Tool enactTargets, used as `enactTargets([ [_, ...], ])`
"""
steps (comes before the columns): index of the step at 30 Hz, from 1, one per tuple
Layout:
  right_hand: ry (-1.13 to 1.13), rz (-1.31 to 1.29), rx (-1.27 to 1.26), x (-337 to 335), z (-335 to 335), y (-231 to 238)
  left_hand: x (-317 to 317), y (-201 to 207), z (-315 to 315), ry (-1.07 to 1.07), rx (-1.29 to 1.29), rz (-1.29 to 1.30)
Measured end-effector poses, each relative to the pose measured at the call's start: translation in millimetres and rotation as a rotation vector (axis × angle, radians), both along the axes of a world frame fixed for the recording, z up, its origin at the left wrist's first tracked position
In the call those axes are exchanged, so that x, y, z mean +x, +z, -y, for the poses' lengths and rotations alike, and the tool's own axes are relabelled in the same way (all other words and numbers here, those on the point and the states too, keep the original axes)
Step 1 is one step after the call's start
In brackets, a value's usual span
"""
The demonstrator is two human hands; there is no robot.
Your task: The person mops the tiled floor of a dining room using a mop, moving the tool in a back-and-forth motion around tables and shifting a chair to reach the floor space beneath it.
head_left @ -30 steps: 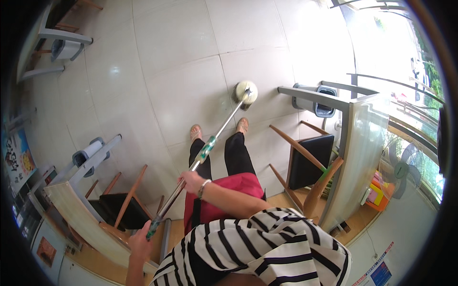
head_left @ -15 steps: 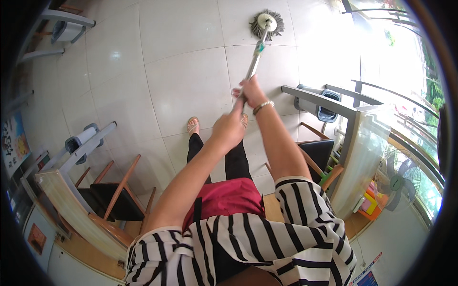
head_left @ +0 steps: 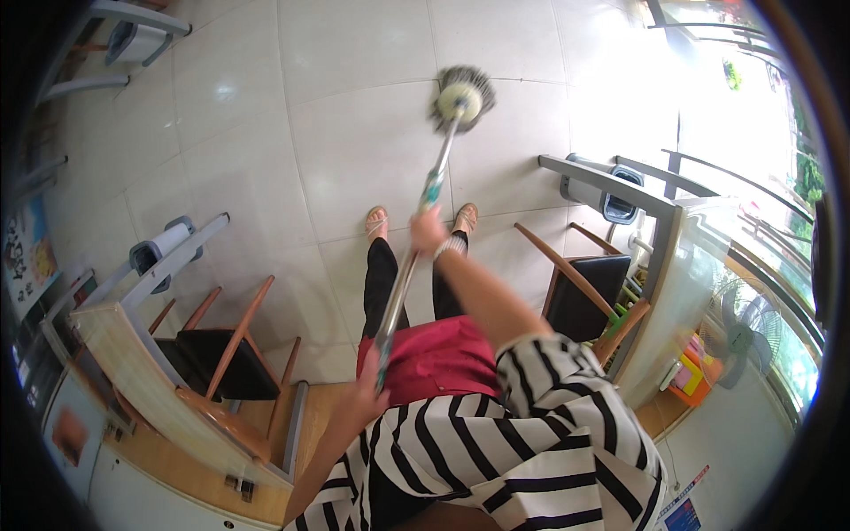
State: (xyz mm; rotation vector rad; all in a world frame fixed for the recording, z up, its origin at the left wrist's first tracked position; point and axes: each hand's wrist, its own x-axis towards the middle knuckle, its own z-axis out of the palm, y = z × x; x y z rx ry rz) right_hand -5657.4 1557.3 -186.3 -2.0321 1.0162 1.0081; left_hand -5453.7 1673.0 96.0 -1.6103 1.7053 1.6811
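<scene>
Mop (head_left: 403,285) in both hands, we had it slanting away from our body, its head out on the pale floor (head_left: 354,133) ahead of our feet. At far left we had a table (head_left: 146,389), a grey bin (head_left: 164,250) near its legs and a dark-seated chair (head_left: 226,367) beside it. Our left hand (head_left: 361,403) was closed around the pole's near end, just by our red apron (head_left: 434,358). Farther up, our right hand (head_left: 428,230) was wrapped round the pole; blur kept us from telling how each finger lay. The mop head (head_left: 460,99), fringe fanned out, was blurred too. On our right were a second chair (head_left: 589,288), another bin (head_left: 611,193), a second table (head_left: 682,239), an orange box (head_left: 699,376) and a fan (head_left: 744,332).
</scene>
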Motion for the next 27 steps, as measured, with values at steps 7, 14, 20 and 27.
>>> enactTargets([
  [7,-2.457,0.183,0.893,130.3,-131.1,36.6,134.1,57.3,-100.9,0.106,0.047,0.048],
  [14,-2.498,0.274,1.248,142.0,-173.6,95.4,193.6,75.8,-163.7,-0.161,0.253,0.528],
  [20,-2.548,0.201,1.032,122.3,-173.2,79.8,197.6,39.2,-185.9,-0.171,0.181,0.536],
  [27,-2.606,0.483,0.668,-30.9,-90.8,36.7,17.4,-6.5,-33.8,-0.202,0.009,0.35],
])
